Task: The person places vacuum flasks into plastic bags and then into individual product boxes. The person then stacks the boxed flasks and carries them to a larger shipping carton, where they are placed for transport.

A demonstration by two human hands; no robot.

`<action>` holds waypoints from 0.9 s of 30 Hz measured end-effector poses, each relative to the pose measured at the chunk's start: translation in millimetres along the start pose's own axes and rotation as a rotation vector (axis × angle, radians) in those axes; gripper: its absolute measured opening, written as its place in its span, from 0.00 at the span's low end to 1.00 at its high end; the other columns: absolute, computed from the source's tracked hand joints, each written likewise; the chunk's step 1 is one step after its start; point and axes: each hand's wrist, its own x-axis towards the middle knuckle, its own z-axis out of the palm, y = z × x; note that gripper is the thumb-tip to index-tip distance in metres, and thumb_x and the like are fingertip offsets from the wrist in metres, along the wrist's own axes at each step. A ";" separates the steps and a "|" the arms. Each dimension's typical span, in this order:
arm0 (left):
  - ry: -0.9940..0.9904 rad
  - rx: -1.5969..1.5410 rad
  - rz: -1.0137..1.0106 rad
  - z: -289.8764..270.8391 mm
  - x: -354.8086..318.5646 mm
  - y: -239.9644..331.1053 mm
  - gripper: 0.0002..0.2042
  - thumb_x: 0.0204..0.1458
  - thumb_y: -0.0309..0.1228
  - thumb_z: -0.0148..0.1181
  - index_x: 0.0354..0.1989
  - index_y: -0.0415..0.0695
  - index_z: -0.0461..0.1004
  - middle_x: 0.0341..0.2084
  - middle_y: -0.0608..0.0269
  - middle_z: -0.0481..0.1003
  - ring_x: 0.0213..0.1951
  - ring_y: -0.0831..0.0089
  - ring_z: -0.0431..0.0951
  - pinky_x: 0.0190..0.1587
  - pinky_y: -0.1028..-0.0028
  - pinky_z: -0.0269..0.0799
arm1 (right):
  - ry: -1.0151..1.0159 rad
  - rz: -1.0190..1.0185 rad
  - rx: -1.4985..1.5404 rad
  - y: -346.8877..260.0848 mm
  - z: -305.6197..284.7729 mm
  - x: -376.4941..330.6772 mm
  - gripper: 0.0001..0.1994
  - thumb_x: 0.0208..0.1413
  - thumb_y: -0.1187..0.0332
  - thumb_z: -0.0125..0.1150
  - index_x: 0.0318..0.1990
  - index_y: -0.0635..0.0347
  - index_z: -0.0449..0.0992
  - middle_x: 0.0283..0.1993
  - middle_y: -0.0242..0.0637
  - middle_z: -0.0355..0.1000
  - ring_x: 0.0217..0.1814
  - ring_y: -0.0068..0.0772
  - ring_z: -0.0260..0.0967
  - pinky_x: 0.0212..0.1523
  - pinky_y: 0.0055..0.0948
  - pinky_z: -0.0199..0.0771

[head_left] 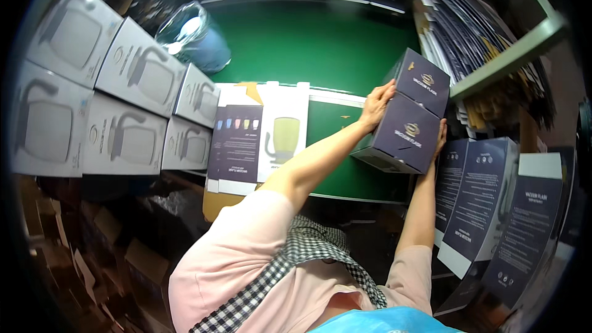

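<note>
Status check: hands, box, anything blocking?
Left hand and right hand clamp the lower dark box. Second dark box sits on top. Shelf close at right.

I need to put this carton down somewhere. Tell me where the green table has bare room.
The widest bare patch of the green table top lies between the clear plastic bag and the leaning flat cartons. A narrower strip runs below the dark purple box held between left hand and right hand. The left edge, by the flattened printed carton, is crowded.
</note>
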 end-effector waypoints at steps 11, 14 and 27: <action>0.162 1.791 -0.625 -173.2 -191.5 -25.0 0.55 0.50 0.61 0.59 0.71 0.30 0.39 0.66 0.18 0.43 0.67 0.21 0.41 0.61 0.27 0.41 | 0.473 0.019 0.021 -134.0 10.2 -114.1 0.15 0.70 0.66 0.42 0.53 0.71 0.66 0.55 0.51 0.69 0.59 0.40 0.67 0.61 0.35 0.66; 0.165 1.837 -0.519 -186.2 -198.0 -49.6 0.50 0.53 0.53 0.60 0.71 0.30 0.40 0.65 0.15 0.42 0.67 0.20 0.41 0.61 0.25 0.41 | 0.241 -0.354 0.059 -171.3 49.2 -161.4 0.12 0.66 0.76 0.43 0.55 0.69 0.60 0.61 0.49 0.61 0.61 0.40 0.64 0.61 0.35 0.68; 0.250 0.828 0.263 -231.1 -336.7 340.5 0.13 0.60 0.22 0.55 0.53 0.35 0.73 0.38 0.54 0.81 0.39 0.72 0.81 0.41 0.75 0.76 | -0.379 0.123 0.565 -202.1 116.7 -136.3 0.16 0.70 0.61 0.45 0.54 0.62 0.71 0.54 0.42 0.73 0.61 0.36 0.68 0.63 0.37 0.65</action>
